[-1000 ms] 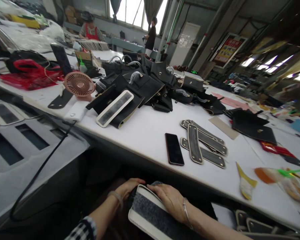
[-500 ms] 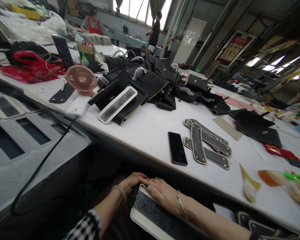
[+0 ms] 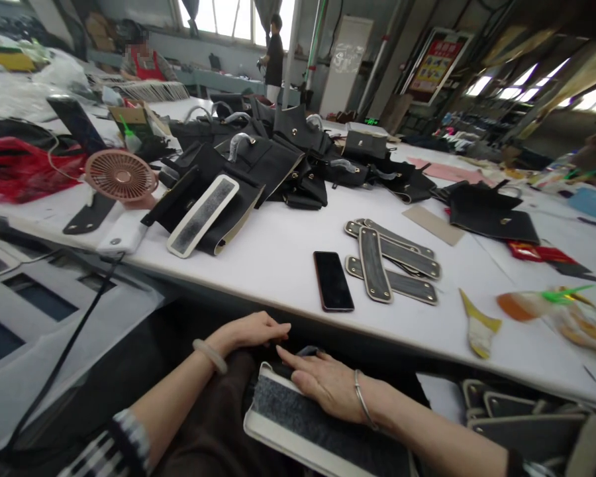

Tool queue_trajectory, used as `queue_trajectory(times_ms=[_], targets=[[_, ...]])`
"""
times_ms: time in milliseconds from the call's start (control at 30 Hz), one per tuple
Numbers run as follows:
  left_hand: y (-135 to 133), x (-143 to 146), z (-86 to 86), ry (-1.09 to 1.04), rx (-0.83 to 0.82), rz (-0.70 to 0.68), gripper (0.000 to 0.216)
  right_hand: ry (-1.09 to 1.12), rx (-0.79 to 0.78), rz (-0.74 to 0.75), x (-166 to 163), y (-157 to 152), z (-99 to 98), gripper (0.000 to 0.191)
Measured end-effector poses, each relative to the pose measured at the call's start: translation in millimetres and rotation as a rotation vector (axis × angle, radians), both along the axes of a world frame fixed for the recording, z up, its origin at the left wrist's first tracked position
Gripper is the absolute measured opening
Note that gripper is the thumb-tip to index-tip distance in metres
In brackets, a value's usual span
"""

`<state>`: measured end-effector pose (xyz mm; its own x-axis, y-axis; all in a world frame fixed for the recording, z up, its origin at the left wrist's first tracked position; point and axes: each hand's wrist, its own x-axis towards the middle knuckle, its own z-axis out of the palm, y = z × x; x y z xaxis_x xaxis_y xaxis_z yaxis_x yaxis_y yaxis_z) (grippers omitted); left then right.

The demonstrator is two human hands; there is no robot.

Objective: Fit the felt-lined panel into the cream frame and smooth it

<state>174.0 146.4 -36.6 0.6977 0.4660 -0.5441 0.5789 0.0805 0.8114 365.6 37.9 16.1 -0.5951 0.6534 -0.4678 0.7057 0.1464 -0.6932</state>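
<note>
A long dark fuzzy panel with a cream border [image 3: 298,404] lies across my lap. My right hand [image 3: 322,384] rests flat along its far edge, fingers stretched forward and thumb apart. Dark material shows just beyond those fingertips; what it belongs to is hidden. My left hand [image 3: 255,329] is up and left of the panel, apart from the right hand. Its index finger points right while the others curl beneath, as in a pinch; anything between them is too small to make out.
On the white table [image 3: 273,265] lie a phone [image 3: 334,281], riveted grey straps [image 3: 375,265], black bags [image 3: 263,159], another cream-edged panel [image 3: 203,215] and a pink fan [image 3: 120,175]. A black cable [image 3: 74,351] hangs left. More straps [image 3: 521,417] sit below the table's edge. Two people are beyond.
My left hand has moved up and left, away from the right fingertips. The right hand stays on the panel. The whole view has shifted, so table things appear further left.
</note>
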Motion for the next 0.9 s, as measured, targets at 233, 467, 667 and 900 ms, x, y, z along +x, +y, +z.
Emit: queue_trajectory(times_ms=[233, 467, 667, 900], targets=[[-13, 6, 57.7, 0.071, 0.136, -0.277, 0.023, -0.02, -0.085, -0.151, 44, -29, 5.9, 0.05], [-19, 14, 68.7, 0.043, 0.354, -0.342, 0.035, 0.071, -0.164, -0.37, 81, -44, 3.1, 0.046], [-73, 30, 82.1, -0.161, 0.573, -0.256, 0.013, 0.702, -0.194, -1.183, 93, -104, -32.4, 0.066], [-136, 67, 75.1, -0.172, 0.634, -0.326, 0.004, 1.351, -0.469, -1.962, -17, -167, -124.8, 0.062]])
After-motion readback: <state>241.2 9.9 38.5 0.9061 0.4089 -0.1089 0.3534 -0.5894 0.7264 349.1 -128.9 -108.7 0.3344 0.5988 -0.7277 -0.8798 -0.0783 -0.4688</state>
